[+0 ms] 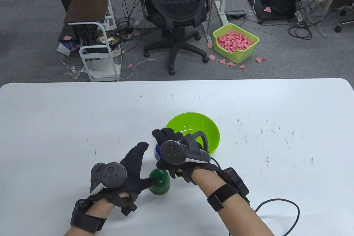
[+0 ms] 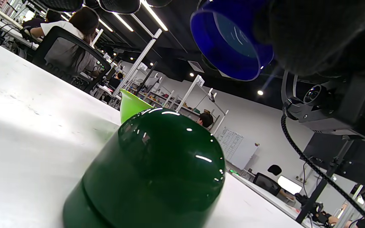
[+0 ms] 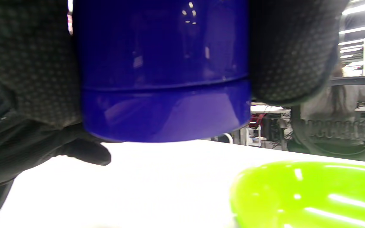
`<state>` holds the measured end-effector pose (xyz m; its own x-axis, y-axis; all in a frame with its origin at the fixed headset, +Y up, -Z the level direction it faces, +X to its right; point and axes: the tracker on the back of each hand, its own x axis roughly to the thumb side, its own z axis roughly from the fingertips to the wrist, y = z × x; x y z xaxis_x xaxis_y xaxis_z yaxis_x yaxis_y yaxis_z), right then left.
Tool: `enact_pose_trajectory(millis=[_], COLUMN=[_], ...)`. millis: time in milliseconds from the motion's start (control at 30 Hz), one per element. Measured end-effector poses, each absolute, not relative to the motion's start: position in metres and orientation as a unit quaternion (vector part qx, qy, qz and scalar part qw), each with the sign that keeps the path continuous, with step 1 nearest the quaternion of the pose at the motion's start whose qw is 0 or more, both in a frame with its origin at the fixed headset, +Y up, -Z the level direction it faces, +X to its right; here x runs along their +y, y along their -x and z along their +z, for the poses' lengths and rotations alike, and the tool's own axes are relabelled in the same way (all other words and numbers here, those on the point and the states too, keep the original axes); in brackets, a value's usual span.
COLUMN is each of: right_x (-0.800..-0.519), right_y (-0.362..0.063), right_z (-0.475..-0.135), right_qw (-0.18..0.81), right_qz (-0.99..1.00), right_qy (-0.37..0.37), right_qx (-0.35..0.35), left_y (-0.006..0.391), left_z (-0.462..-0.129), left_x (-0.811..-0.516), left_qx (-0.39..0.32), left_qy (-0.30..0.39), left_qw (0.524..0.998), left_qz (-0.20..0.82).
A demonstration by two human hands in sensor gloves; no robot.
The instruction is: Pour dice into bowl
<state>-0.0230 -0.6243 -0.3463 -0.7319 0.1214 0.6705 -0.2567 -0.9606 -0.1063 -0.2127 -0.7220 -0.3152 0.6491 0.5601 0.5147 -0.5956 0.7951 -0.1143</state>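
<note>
A lime green bowl (image 1: 210,129) stands on the white table, and it also shows in the right wrist view (image 3: 312,196). My right hand (image 1: 166,142) grips a blue cup (image 1: 157,151) just left of the bowl and holds it above the table. In the right wrist view the gloved fingers (image 3: 33,69) wrap both sides of the blue cup (image 3: 163,69). A dark green cup (image 1: 160,184) stands upside down on the table. My left hand (image 1: 138,164) is spread open with its thumb touching that cup's top. No dice are visible.
The left wrist view shows the green cup (image 2: 150,171) close up, the blue cup (image 2: 233,44) above it and the bowl's rim (image 2: 130,106) behind. A black cable (image 1: 279,205) trails from my right wrist. An office chair (image 1: 177,12) stands beyond the table's far edge.
</note>
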Motion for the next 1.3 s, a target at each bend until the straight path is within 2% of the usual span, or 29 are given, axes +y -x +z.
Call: enact_pose_trajectory(millis=[333,867,1300], right_x=[-0.636,-0.639,-0.619], right_y=[0.053,0.050,0.016], right_z=[-0.337,-0.337,-0.329], right_qw=[0.147,0.187,0.225], right_qz=[0.918,0.920,0.911], right_qy=[-0.364,-0.344,-0.339], right_qx=[-0.062,-0.014,-0.064], left_y=[0.216,0.218,0.219], left_z=[-0.315,-0.315,-0.317], left_x=[-0.721,-0.721,-0.723], left_qx=[-0.262,-0.270,-0.275], left_qy=[-0.067,-0.084,-0.086], left_qw=[0.900,0.901,0.906], left_qz=[0.341,0.329,0.311])
